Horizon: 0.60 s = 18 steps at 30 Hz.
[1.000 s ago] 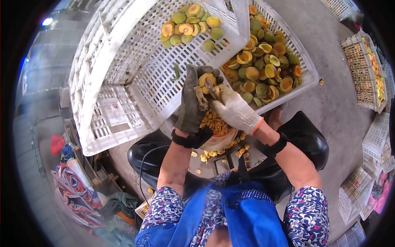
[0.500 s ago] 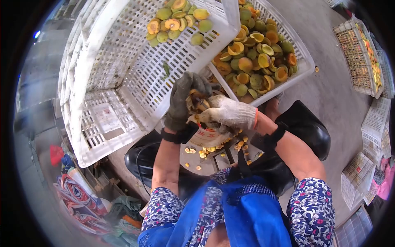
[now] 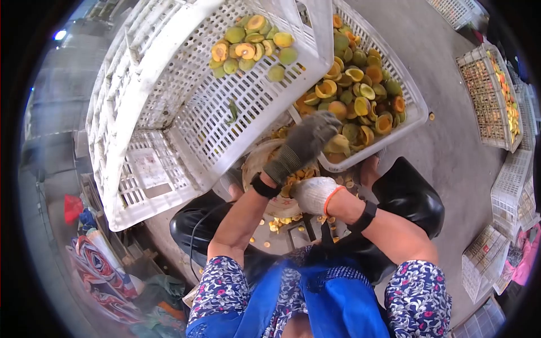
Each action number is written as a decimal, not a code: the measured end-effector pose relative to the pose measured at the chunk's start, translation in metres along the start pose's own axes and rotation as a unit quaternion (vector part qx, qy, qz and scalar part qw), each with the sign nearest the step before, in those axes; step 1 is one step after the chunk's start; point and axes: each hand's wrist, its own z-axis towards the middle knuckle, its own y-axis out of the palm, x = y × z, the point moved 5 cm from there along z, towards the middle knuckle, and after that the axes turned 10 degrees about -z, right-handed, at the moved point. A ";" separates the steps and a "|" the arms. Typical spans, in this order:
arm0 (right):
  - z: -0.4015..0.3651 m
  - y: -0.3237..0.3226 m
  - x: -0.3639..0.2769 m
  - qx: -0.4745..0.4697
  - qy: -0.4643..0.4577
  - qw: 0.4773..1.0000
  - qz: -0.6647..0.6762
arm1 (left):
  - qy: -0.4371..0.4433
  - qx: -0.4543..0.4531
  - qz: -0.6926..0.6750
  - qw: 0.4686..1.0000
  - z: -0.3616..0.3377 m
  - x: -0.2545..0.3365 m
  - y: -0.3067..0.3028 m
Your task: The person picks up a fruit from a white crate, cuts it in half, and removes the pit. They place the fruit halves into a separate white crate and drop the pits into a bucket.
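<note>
My left hand (image 3: 310, 138), in a dark grey glove, reaches over the near corner of the white crate (image 3: 414, 115) of hollowed fruit halves. Its fingers are smeared by motion, and a blurred yellowish fruit half (image 3: 338, 145) shows just below them. My right hand (image 3: 316, 195), in a white knit glove with an orange cuff, is curled low over a round bucket (image 3: 251, 163). Its fingertips point down and what they hold is hidden. Orange-yellow pieces (image 3: 304, 173) lie in the bucket under both hands.
A tilted white crate (image 3: 197, 135) at left holds whole and halved green-yellow fruit (image 3: 245, 50) and a leaf (image 3: 232, 111). Fruit bits (image 3: 276, 225) are scattered below the bucket, between my knees. More crates (image 3: 490, 96) stand along the right; bundled cloth (image 3: 101, 265) lies lower left.
My hands were together over the bucket, working on a fruit. The left has swung right to the crate of halves; the right has dropped lower over the bucket.
</note>
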 end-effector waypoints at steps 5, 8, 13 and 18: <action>-0.002 -0.011 0.006 -0.029 0.076 0.997 -0.017 | -0.172 0.169 0.360 0.901 0.040 -0.043 -0.092; 0.001 -0.024 0.005 -0.036 0.038 0.998 0.034 | -0.185 0.003 0.463 0.867 0.053 -0.082 -0.098; 0.002 -0.001 0.012 -0.039 -0.018 0.999 0.000 | -0.268 0.098 -0.041 0.958 0.044 -0.047 -0.115; -0.009 -0.086 0.006 0.245 -0.062 0.936 0.245 | -0.251 0.191 -0.475 0.822 -0.002 0.008 -0.106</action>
